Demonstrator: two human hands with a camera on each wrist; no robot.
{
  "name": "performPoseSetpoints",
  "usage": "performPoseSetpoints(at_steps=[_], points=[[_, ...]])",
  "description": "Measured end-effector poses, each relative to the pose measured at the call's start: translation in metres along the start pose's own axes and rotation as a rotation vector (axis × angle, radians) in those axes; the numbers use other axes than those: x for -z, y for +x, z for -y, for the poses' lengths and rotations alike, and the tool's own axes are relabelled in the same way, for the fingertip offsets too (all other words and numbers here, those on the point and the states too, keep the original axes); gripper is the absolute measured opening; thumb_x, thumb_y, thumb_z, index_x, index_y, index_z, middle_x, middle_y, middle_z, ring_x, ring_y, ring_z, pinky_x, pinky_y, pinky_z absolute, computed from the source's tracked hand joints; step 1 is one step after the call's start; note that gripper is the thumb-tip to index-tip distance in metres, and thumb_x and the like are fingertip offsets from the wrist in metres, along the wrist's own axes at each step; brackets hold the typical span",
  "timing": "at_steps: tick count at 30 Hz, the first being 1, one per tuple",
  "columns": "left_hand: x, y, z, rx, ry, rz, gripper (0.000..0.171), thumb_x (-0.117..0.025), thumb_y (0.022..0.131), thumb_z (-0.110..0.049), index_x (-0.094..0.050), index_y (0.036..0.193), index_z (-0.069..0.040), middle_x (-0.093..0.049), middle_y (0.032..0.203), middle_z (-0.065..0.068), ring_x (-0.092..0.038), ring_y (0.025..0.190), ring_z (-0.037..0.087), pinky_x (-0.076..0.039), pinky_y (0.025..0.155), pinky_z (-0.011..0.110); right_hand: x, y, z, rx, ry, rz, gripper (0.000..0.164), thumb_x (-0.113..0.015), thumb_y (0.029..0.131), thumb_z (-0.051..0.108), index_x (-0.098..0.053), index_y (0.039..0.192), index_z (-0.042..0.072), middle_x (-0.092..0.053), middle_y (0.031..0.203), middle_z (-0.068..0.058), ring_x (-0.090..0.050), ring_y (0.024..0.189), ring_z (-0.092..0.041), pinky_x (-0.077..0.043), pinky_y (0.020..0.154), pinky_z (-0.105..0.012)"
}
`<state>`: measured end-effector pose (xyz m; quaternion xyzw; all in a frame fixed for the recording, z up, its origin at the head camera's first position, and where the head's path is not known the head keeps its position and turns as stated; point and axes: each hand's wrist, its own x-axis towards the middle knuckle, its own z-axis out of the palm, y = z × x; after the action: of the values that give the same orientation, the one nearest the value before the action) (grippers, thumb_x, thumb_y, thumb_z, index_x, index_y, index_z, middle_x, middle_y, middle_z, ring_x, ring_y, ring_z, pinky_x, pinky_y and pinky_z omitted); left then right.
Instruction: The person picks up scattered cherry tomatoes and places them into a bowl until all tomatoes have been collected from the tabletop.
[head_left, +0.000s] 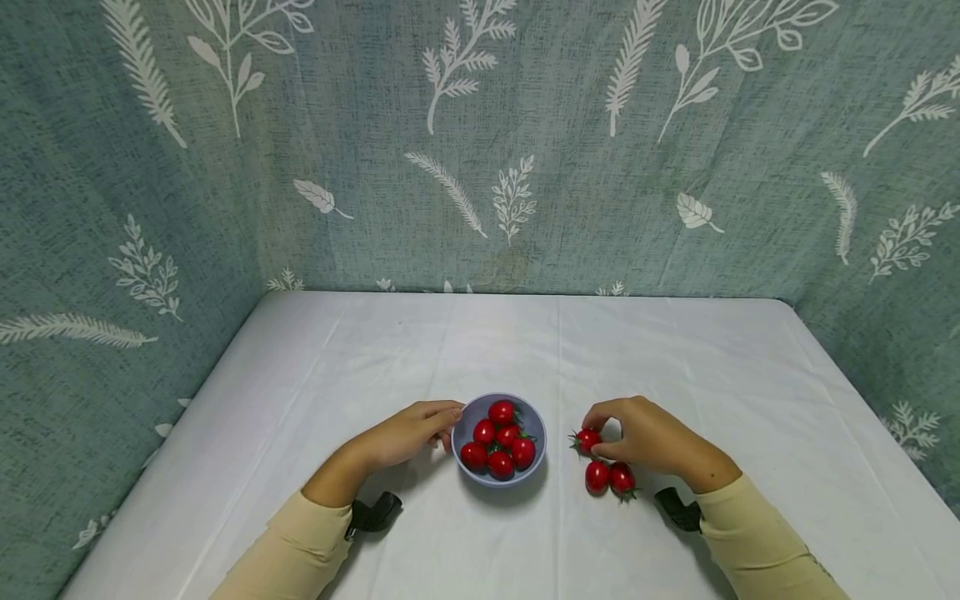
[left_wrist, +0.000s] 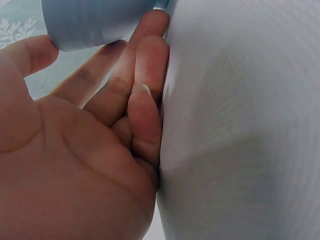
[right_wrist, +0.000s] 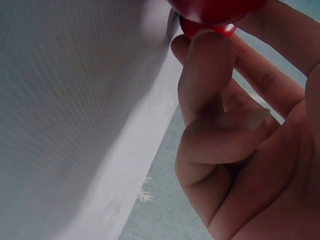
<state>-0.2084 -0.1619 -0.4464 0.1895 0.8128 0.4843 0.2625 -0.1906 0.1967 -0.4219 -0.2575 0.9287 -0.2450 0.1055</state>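
Observation:
A small blue-grey bowl (head_left: 462,475) stands mid-table with several red cherry tomatoes (head_left: 501,464) in it, some with green stems. My left hand (head_left: 408,433) holds the bowl at its left side, thumb at the rim and the other fingers low along the outer wall; the bowl's wall (left_wrist: 90,25) shows above that palm in the left wrist view. Right of the bowl, my right hand (head_left: 645,433) pinches a cherry tomato (head_left: 587,440) between thumb and forefinger, close over the table. Two more tomatoes (head_left: 597,477) lie just below that hand, side by side.
A white cloth (head_left: 375,350) covers the table. Green fabric with white leaf prints (head_left: 480,208) hangs behind it and along both sides. A black wrist camera (head_left: 377,512) sits under the left wrist, another camera (head_left: 678,509) under the right.

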Motion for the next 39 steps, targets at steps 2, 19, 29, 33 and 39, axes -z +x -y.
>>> performPoseSetpoints(at_steps=[2,19,29,33,39], points=[[0.000,0.000,0.000,0.001,0.000,0.000,0.045,-0.040,0.108,-0.027,-0.052,0.141,0.002,-0.062,0.090,0.002,-0.057,0.088,0.015,-0.042,0.085,0.032,0.000,0.000,0.000,-0.002,-0.005,0.005,0.019,-0.082,0.082,0.017,-0.072,0.098,0.019,-0.070,0.093,0.009,-0.063,0.091,-0.010,-0.055,0.084,-0.037],[0.000,-0.001,-0.002,0.013,-0.003,-0.004,0.046,-0.040,0.108,-0.027,-0.051,0.141,0.002,-0.062,0.090,0.001,-0.056,0.088,0.015,-0.042,0.083,0.032,0.002,-0.002,0.005,-0.007,-0.025,-0.045,0.018,-0.081,0.082,0.017,-0.070,0.096,0.023,-0.068,0.092,0.010,-0.055,0.078,-0.009,-0.049,0.069,-0.025],[0.000,0.000,-0.001,0.017,0.010,-0.004,0.048,-0.040,0.107,-0.029,-0.050,0.142,0.002,-0.063,0.090,0.002,-0.056,0.088,0.015,-0.041,0.083,0.032,0.005,-0.005,0.011,-0.003,0.006,-0.090,0.022,-0.081,0.083,0.017,-0.071,0.101,0.021,-0.067,0.093,0.008,-0.049,0.063,-0.007,-0.044,0.054,-0.023],[0.000,0.000,-0.001,0.022,0.005,-0.009,0.048,-0.041,0.107,-0.028,-0.050,0.142,0.003,-0.062,0.088,0.002,-0.056,0.087,0.015,-0.041,0.082,0.030,0.006,-0.005,0.013,0.021,-0.001,-0.124,0.023,-0.081,0.083,0.017,-0.071,0.103,0.021,-0.068,0.094,0.008,-0.050,0.064,-0.006,-0.045,0.055,-0.022],[0.000,0.000,-0.002,0.026,0.005,-0.013,0.048,-0.041,0.107,-0.028,-0.049,0.143,0.003,-0.061,0.087,0.003,-0.056,0.087,0.015,-0.041,0.082,0.030,0.008,-0.006,0.018,0.053,-0.003,-0.165,0.024,-0.081,0.083,0.018,-0.071,0.105,0.020,-0.069,0.095,0.008,-0.049,0.061,-0.003,-0.044,0.052,-0.021]])
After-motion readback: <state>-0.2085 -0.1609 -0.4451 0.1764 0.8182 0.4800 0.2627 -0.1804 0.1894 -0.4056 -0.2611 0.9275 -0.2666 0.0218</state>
